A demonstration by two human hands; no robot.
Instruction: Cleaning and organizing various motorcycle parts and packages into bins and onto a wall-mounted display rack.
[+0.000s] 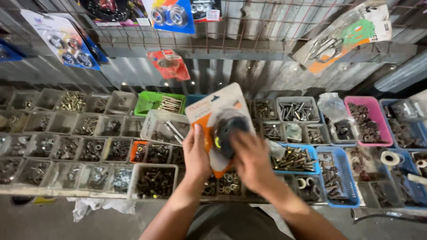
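Hardware bins (89, 149) crowd a long shelf below a wire rack hung with packets as a person handles a blister pack (221, 122) above them. From the grip outward: the left hand (196, 153) is closed on the pack's left edge, thumb lying across the orange-and-white card. The right hand (252, 160) lies over the lower right of the pack, fingers blurred by motion; whether it grips the pack or only brushes it cannot be told. Clear plastic domes over a dark, round part on the card, its detail lost to glare and blur, and the pack's lower corner is hidden behind the hands.

Under the pack, a clear tub (165, 126) holds long bolts. Behind it a green basket (159, 102) carries more bolts. Right of the hands a blue basket (297, 158) is heaped with brass-coloured bolts, and a pink basket (368, 119) farther right holds dark metal pieces. Grey, grimy trays to the left contain nuts and washers too small to sort by kind. A red packet (169, 65) dangles from the rack at centre; other hanging packets are cut off by the top edge. Both forearms run out of view at the bottom.
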